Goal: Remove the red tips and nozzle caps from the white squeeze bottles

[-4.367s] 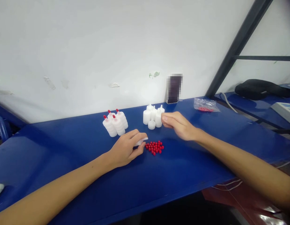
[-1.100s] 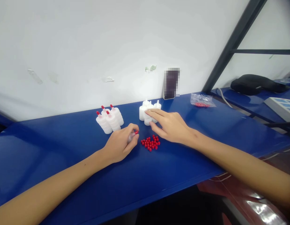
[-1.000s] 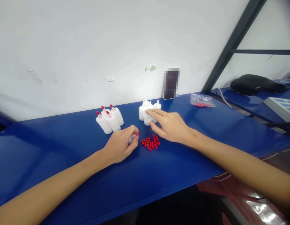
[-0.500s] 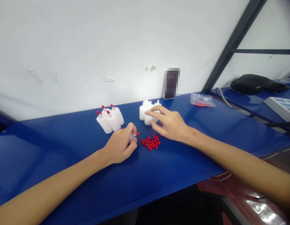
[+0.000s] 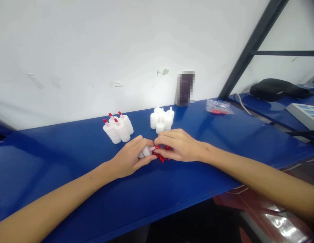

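Your left hand (image 5: 133,153) has a closed grip round a white bottle (image 5: 147,151), tipped on its side low over the desk (image 5: 136,202), its nozzle wearing a red cap (image 5: 157,147). Your right hand (image 5: 180,145) has its grip nearly closed, thumb and fingers either side of that cap; you can't tell from here whether they pinch it. Done, it seems: the capped group (image 5: 118,131) beyond your left hand, four red tips showing. Left, by the look of it: the right-hand group (image 5: 162,118), some with bare nozzles, and the loose caps (image 5: 162,159) partly hidden beneath your right hand.
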{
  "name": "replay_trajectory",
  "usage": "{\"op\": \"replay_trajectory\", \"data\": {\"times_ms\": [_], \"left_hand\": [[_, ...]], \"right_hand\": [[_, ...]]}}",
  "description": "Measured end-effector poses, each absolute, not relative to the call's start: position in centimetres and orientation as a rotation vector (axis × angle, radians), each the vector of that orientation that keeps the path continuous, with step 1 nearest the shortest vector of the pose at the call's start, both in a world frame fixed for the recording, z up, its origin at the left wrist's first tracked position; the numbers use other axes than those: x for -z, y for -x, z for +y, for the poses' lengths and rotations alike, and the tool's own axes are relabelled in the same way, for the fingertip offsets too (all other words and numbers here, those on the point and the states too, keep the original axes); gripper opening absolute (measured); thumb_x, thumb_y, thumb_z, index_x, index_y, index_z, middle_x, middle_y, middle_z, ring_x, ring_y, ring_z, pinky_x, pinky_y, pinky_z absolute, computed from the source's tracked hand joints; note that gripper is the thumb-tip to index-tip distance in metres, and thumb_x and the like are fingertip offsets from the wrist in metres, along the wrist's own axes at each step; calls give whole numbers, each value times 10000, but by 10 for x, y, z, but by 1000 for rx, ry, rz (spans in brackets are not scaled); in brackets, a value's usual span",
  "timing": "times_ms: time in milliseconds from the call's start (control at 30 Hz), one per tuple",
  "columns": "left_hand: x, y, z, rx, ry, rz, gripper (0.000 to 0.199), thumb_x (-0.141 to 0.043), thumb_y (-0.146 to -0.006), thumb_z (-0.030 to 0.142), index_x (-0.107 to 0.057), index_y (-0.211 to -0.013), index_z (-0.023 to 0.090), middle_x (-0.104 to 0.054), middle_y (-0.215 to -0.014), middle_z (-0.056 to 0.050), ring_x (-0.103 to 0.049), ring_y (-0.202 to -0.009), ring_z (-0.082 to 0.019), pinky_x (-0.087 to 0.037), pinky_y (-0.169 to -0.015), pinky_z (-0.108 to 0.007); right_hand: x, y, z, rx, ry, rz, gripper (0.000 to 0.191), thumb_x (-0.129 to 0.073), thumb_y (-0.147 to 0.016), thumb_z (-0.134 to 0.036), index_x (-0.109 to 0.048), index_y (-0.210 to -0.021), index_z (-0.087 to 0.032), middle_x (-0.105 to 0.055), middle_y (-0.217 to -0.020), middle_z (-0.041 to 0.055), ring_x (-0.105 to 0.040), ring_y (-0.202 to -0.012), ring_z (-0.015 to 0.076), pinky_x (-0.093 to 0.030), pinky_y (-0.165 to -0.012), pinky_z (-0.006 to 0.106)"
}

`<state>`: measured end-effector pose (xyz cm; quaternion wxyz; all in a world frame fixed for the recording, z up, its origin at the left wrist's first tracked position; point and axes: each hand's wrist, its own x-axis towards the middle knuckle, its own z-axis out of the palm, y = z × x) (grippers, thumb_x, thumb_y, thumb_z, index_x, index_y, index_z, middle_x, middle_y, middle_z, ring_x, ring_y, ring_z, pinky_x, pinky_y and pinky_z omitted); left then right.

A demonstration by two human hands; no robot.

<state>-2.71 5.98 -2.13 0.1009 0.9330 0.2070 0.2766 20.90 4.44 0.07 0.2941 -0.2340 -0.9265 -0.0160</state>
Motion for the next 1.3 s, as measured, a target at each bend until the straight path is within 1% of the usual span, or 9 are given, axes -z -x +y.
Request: {"op": "replay_trajectory", "data": {"times_ms": [133, 300, 467, 633, 733, 867, 967, 1167, 1300], "left_hand": [[20, 27, 59, -822, -2794, 541, 178, -501, -1015, 343, -531, -1100, 190, -597, -859, -14, -503, -712, -152, -403, -648, -270], [20, 26, 59, -830, -2833, 597, 115, -483, -1006, 286, -537, -1045, 193, -601, -838, -15, -512, -715, -157, -405, -686, -290], [19, 27, 59, -770, -2767, 637, 223, -471, -1023, 395, -535, -1085, 190, -622, -880, -25, -547, -740, -160, -427, -698, -289], [18, 26, 58, -753, -2808, 593, 229, -453, -1026, 390, -544, -1061, 182, -605, -816, -14, -516, -692, -157, -414, -683, -290], [19, 24, 58, -739, -2830, 581, 155, -464, -1008, 314, -547, -1027, 185, -587, -793, -8, -502, -673, -150, -405, -666, -283], [21, 24, 59, -889, -2833, 565, 108, -446, -968, 168, -544, -1009, 190, -570, -790, -2, -499, -669, -134, -406, -658, -266], [21, 24, 59, -861, -2845, 573, 100, -474, -951, 174, -549, -1014, 193, -589, -787, 5, -504, -649, -124, -399, -634, -257], [18, 23, 57, -740, -2740, 726, 122, -469, -965, 226, -550, -1050, 192, -659, -851, 1, -558, -656, -114, -416, -619, -242], [19, 23, 58, -685, -2725, 727, 122, -468, -965, 236, -558, -1036, 193, -674, -890, -11, -588, -702, -125, -426, -641, -249]], "right_hand": [[-2, -207, 42, 122, 616, -2551, 307, -359, -1055, -317, -580, -919, -154, -597, -765, 15, -459, -607, 114, -343, -578, 251], [-8, -218, 44, 167, 694, -2574, 328, -293, -1031, -229, -536, -816, -180, -552, -677, 1, -410, -560, 116, -285, -542, 272], [-13, -217, 45, 125, 723, -2602, 331, -357, -1051, -411, -561, -947, -172, -600, -765, 8, -459, -604, 121, -325, -589, 271], [-4, -205, 43, 226, 647, -2690, 404, -263, -1080, -360, -560, -894, -159, -595, -762, 28, -462, -632, 136, -312, -601, 281], [-2, -206, 43, 78, 644, -2698, 403, -255, -1080, -358, -521, -841, -171, -560, -726, 12, -423, -598, 126, -292, -575, 273], [-8, -218, 50, -272, 776, -2558, 375, -275, -1070, -336, -429, -759, -193, -471, -656, -27, -371, -548, 100, -283, -565, 258], [-13, -231, 59, -321, 874, -2549, 344, -319, -1047, -301, -409, -732, -195, -420, -627, -38, -351, -542, 98, -264, -575, 268], [-15, -242, 67, -348, 1167, -2723, 172, -482, -943, -259, -537, -799, -182, -517, -630, -26, -404, -544, 108, -245, -570, 272], [-12, -243, 70, -345, 1275, -2707, 311, -479, -966, -317, -558, -703, -171, -552, -602, -10, -426, -522, 104, -247, -563, 273]]}}
